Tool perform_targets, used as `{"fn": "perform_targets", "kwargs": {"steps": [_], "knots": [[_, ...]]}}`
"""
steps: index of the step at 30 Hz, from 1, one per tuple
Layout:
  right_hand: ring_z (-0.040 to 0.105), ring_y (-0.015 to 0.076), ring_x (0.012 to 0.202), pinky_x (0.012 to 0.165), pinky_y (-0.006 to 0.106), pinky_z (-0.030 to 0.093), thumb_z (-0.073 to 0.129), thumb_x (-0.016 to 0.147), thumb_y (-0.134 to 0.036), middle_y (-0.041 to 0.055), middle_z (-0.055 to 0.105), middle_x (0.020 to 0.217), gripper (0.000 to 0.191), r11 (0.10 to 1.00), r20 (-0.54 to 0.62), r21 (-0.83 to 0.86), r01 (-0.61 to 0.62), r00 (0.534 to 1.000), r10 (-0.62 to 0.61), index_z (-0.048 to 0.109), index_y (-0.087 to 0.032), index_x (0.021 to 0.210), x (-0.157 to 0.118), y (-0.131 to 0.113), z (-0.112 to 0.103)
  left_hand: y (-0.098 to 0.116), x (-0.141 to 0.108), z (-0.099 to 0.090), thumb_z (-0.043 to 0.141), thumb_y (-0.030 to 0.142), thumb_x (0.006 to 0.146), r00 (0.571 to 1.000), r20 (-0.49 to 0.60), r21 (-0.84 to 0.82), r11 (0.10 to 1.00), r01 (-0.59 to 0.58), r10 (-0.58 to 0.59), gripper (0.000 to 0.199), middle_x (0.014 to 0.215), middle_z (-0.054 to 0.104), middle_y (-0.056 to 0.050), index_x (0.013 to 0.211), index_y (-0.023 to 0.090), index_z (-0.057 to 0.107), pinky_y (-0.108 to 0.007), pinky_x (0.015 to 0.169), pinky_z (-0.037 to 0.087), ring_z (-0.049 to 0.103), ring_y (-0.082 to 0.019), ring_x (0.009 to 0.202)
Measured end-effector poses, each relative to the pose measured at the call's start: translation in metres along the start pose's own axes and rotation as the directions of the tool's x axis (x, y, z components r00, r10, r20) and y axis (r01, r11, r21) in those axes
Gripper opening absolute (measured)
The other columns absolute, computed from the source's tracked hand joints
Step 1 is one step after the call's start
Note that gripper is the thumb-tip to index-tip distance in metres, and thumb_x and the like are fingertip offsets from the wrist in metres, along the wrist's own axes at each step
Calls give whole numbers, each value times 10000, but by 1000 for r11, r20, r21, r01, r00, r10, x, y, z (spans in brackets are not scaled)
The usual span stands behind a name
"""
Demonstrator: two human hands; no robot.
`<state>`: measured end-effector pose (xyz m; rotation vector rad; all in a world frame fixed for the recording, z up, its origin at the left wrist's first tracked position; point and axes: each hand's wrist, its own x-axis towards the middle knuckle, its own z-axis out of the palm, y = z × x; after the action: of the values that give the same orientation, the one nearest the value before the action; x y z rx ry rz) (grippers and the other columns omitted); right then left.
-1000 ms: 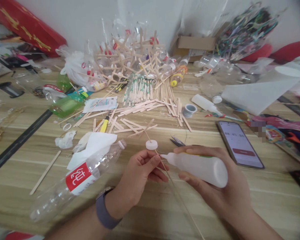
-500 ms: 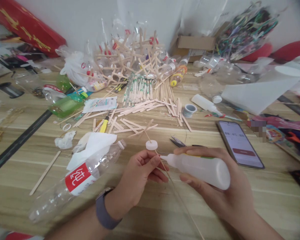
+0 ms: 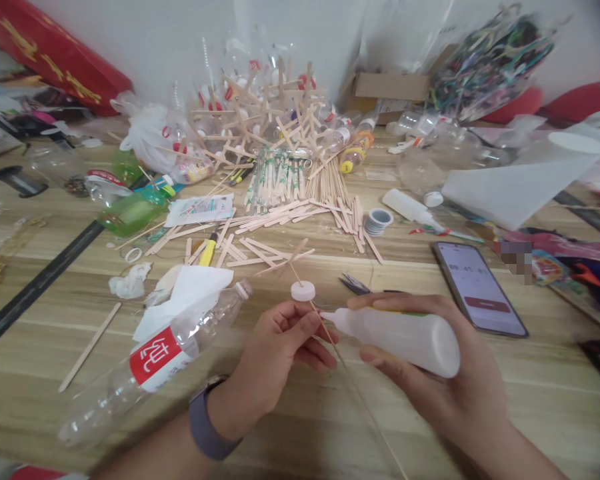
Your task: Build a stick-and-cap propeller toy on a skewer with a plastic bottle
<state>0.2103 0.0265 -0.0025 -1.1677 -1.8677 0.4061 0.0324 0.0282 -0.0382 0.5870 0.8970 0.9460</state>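
Observation:
Between the thumb and fingers of my left hand is a thin wooden skewer, slanting from the upper left down to the lower right. A white bottle cap is threaded on it just above my fingers, and flat craft sticks appear crossed at its top end. My right hand is wrapped round a translucent white glue bottle, held on its side. The bottle's narrow nozzle points left and meets or nearly meets the skewer below the cap; I cannot tell if they touch.
A clear plastic bottle with a red label lies at the left, near a single craft stick. Pliers and a phone lie beyond my right hand. Farther back are a wire spool, loose craft sticks and a yellow-handled tool.
Almost nothing differs. Both hands keep their hold on the skewer and the glue bottle, in nearly the same place.

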Motion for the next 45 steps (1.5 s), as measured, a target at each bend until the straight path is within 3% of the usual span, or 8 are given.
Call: {"fn": "perform_targets", "kwargs": {"steps": [6, 16, 23, 32, 45], "knots": [[722, 248, 833, 631, 343, 586, 731, 766, -427, 23, 759, 931, 299, 999, 9, 35, -24, 1000, 24, 574, -305, 990, 1, -2, 0, 2, -2, 1, 675, 437, 799, 1000, -23, 22, 1000, -6, 6, 310, 670, 688, -24, 742, 134, 638, -166, 417, 455, 644, -111, 472], [727, 250, 841, 628, 348, 590, 732, 771, -386, 15, 755, 967, 324, 997, 37, 79, -3, 999, 0, 550, -328, 1033, -3, -1, 2, 2, 2, -2, 675, 358, 797, 994, -95, 136, 990, -36, 50, 262, 592, 637, 3, 651, 140, 660, -170, 457, 409, 562, -76, 460], [705, 288, 907, 736, 416, 562, 739, 759, -440, 37, 746, 983, 325, 994, -69, 55, -92, 993, 96, 589, -310, 1017, -4, 3, -3, 4, 2, -1, 663, 344, 786, 994, -97, 162, 986, -27, 43, 242, 550, 601, 12, 647, 145, 664, -184, 439, 364, 501, -73, 436], [730, 268, 805, 605, 374, 587, 749, 744, -397, 9, 757, 935, 339, 995, 47, 100, -1, 999, -4, 555, -344, 1017, -2, -2, -3, 5, 1, 1, 701, 356, 733, 993, -116, 108, 994, -3, 15, 222, 590, 623, 5, 633, 163, 654, -204, 459, 360, 513, -87, 458], [722, 260, 819, 591, 339, 581, 741, 752, -371, 25, 753, 948, 333, 994, 23, 106, -12, 1000, 9, 575, -325, 1037, -4, 5, 1, 5, 0, 2, 647, 382, 773, 996, -81, 185, 983, -17, 32, 315, 513, 564, 9, 549, 165, 608, -213, 468, 340, 463, -91, 446]]}}
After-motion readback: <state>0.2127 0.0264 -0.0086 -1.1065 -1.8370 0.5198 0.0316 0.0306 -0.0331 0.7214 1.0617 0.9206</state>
